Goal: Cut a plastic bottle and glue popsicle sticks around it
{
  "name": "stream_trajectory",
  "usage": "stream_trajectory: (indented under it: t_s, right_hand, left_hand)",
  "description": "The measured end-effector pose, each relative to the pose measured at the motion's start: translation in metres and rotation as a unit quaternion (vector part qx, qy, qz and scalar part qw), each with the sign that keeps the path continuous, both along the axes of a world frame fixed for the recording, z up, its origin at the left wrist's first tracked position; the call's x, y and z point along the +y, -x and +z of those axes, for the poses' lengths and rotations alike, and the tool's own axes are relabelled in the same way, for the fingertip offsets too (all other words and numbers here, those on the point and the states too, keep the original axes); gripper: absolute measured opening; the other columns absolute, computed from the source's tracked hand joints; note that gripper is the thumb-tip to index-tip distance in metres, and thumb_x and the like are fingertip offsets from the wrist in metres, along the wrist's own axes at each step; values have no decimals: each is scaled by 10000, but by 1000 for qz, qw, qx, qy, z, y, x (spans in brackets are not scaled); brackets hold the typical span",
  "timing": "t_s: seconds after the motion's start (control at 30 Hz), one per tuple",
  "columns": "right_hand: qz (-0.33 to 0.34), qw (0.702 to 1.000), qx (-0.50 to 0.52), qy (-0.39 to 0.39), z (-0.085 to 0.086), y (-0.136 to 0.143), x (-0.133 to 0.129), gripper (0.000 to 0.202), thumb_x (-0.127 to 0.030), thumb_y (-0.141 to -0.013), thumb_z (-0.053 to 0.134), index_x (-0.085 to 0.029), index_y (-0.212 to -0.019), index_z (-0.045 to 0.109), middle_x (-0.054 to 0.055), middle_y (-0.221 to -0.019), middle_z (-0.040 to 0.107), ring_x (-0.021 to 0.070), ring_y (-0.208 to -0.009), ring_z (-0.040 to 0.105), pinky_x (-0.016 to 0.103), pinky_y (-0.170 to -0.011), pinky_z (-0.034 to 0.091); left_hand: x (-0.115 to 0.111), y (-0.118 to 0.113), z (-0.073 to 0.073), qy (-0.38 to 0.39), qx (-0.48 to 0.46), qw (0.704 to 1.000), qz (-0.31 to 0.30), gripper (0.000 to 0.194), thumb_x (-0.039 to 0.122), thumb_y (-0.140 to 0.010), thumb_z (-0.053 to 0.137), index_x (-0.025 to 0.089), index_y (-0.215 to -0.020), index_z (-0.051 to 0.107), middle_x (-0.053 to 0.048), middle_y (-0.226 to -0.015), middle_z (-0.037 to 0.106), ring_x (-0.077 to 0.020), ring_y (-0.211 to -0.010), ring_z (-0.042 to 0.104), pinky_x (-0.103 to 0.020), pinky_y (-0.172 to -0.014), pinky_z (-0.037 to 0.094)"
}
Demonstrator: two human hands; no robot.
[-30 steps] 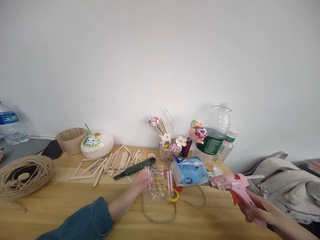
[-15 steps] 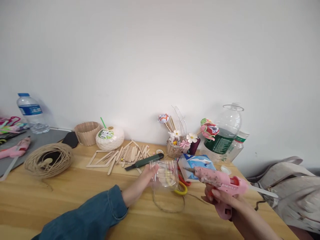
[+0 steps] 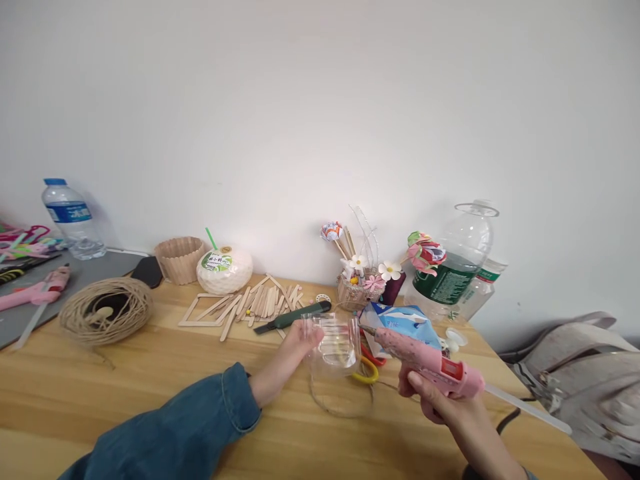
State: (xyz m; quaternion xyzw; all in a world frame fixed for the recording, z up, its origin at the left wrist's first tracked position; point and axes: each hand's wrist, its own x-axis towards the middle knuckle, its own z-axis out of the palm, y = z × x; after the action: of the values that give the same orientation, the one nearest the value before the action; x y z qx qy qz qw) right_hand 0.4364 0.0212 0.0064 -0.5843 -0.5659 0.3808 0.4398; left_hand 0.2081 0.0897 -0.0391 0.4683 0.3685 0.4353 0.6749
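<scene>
Near the middle, my left hand (image 3: 299, 347) grips the left side of a clear plastic cup (image 3: 337, 343), which is held above the table. My right hand (image 3: 435, 397) is wrapped round the handle of a pink glue gun (image 3: 425, 357). The gun's metal nozzle points left, close to the cup's right upper edge; whether they touch is unclear. A white glue stick (image 3: 527, 408) sticks out of the gun's back. Behind and below the cup lie scissors with yellow and red handles (image 3: 367, 371) and a loop of twine (image 3: 337, 412).
A green cutter (image 3: 293, 317) and wooden sticks (image 3: 265, 301) lie behind my left hand. Coiled twine (image 3: 107, 310) is at left, with a second pink glue gun (image 3: 43, 291). Flower basket (image 3: 360, 288), blue packet (image 3: 405, 323) and big bottle (image 3: 457, 257) stand at back right.
The glue gun has moved left, bringing its nozzle closer to the cup, and its back end has tilted lower. My left hand still holds the cup. The view has shifted slightly.
</scene>
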Motion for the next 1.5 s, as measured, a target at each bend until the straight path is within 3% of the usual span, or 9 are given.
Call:
stream_trajectory:
  t_s: [0.1,0.23,0.37,0.53,0.7,0.87,1.03,1.23,1.5]
  right_hand:
    - [26,999,43,-19,-8,0,3,448,-605,-701,591,-161,-637,571,1,-558,531,30,-372,260,218,-393,157]
    - [75,987,140,-27,-19,-5,13,439,-617,-716,571,-182,-658,567,14,-564,522,105,-459,422,242,-422,263]
    - [118,964,237,-24,-19,-7,20,385,-542,-822,485,-199,-660,551,-7,-573,476,105,-493,413,257,-487,312]
    - [150,941,303,12,-23,-10,26,360,-494,-857,456,-197,-681,557,-16,-642,456,89,-494,395,249,-480,304]
    - [138,946,293,21,-33,-10,34,366,-506,-843,476,-190,-689,575,-2,-627,486,103,-525,423,251,-516,327]
    - [83,953,289,43,-38,-8,40,397,-580,-721,596,-186,-674,586,12,-635,511,119,-547,445,258,-523,360]
    - [80,959,267,51,-41,-13,40,358,-529,-662,681,-194,-683,557,9,-634,511,137,-580,454,273,-556,373]
    - [95,958,259,83,-47,-12,34,312,-472,-708,659,-180,-671,555,7,-609,532,121,-570,465,254,-551,363]
    - [69,963,242,96,-48,-7,30,330,-483,-679,680,-177,-667,557,7,-598,542,123,-567,473,259,-556,369]
  left_hand:
    - [2,-1,1,-9,19,999,36,596,631,-579,684,185,-922,487,-60,-1009,575,-246,-1053,503,-367,-946,343]
    - [5,-1,-2,-15,19,998,64,717,630,-483,737,198,-981,456,-71,-1035,547,-256,-1074,496,-378,-957,352]
    - [11,3,-10,-46,24,997,61,784,472,-451,824,206,-1070,424,-117,-1180,465,-281,-1183,419,-410,-1021,305]
    - [16,17,-21,-122,49,991,-25,813,342,-520,813,215,-1183,359,-131,-1281,396,-284,-1273,328,-429,-1091,190]
    - [10,32,-15,-124,119,976,-136,843,326,-553,796,231,-1221,293,-141,-1343,327,-289,-1315,274,-449,-1088,201]
    - [3,30,-12,-133,197,961,-142,900,303,-500,823,218,-1218,286,-162,-1323,352,-306,-1301,296,-480,-1079,207]
    - [2,31,-11,-107,89,969,-202,797,395,-517,814,235,-1151,357,-112,-1248,393,-282,-1231,377,-447,-1035,292]
    - [3,36,-5,-49,87,927,-363,836,347,-390,872,226,-1088,429,-77,-1172,489,-275,-1156,450,-446,-1028,297]
    - [12,24,-6,-199,200,923,-260,802,330,-547,805,193,-1212,378,-115,-1261,440,-268,-1216,408,-414,-1064,272]
